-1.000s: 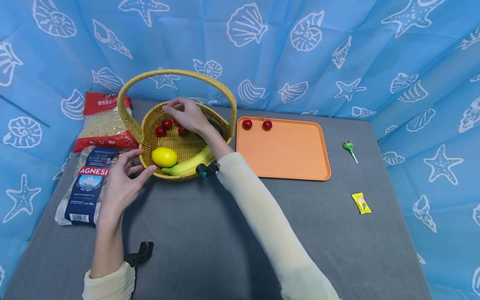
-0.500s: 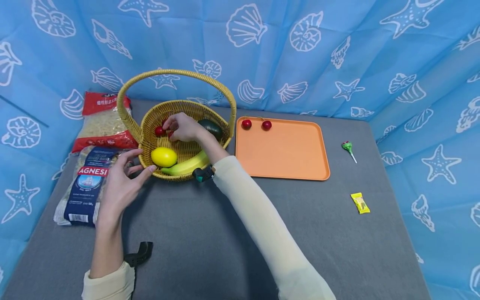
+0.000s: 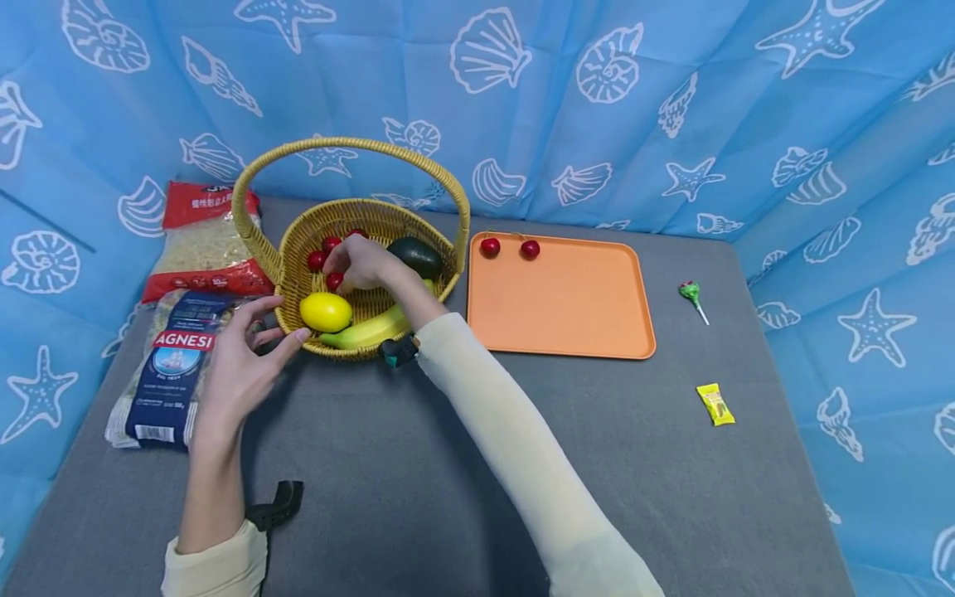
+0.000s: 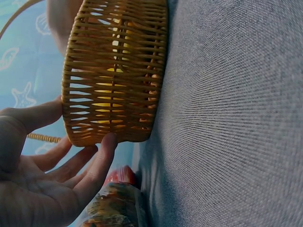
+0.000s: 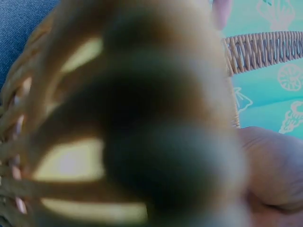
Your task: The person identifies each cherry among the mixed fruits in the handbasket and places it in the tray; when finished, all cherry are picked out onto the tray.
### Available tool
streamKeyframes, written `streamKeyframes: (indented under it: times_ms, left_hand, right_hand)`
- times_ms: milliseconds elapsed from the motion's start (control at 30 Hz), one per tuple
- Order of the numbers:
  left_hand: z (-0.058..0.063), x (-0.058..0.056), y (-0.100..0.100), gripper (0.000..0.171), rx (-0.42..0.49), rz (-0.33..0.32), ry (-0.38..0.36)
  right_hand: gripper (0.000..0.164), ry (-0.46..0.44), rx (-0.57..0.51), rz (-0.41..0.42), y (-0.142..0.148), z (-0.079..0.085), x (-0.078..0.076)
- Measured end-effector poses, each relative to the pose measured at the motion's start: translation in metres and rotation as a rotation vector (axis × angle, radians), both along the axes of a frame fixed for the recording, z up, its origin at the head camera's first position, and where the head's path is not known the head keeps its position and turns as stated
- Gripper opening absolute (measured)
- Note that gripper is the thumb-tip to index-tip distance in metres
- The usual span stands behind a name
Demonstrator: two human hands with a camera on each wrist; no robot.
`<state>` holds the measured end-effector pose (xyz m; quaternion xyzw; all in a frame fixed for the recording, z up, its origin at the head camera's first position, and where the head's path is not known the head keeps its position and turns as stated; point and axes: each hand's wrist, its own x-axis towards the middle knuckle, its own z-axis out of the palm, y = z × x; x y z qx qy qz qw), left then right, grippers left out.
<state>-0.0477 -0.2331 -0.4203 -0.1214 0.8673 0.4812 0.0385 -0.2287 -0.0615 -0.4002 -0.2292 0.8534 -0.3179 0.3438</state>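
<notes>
My left hand (image 3: 242, 356) holds the near left end of the wicker basket (image 4: 113, 94), thumb and fingertips against its rim and wall. Inside the basket, my right hand (image 3: 366, 264) reaches down, its fingertips at a red cherry (image 3: 334, 282) that they seem to pinch. Other red cherries (image 3: 317, 260) lie just beyond those fingers. A yellow lemon (image 3: 326, 313) and a banana (image 3: 369, 330) rest along the basket's near side, and a dark green avocado (image 3: 415, 257) sits at its right. The right wrist view is mostly blocked by the blurred basket wall.
An orange tray (image 3: 559, 307) right of the basket bears a joined pair of cherries (image 3: 530, 249). Farther right lie a green lollipop (image 3: 690, 292) and a yellow wrapped candy (image 3: 716, 405). Two pasta bags (image 3: 167, 365) lie at left. The basket's tall handle (image 3: 351, 143) arches above.
My right hand has come down from the basket's far side toward the near left, and a cherry has shifted nearer with its fingertips. The left hand stays on the basket.
</notes>
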Motion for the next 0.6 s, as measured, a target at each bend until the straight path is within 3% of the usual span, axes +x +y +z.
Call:
streamKeyframes:
  times_ms: [300,600]
  left_hand:
    - [-0.001,0.001,0.0,0.072,0.005,-0.006,0.014]
    - [-0.001,0.001,0.001,0.072,-0.006,-0.005,0.015]
  right_hand:
    - [0.036,-0.043,0.059,0.004,-0.004,0.006,0.005]
    - [0.036,-0.089,-0.104,-0.039,0.012,0.008,0.004]
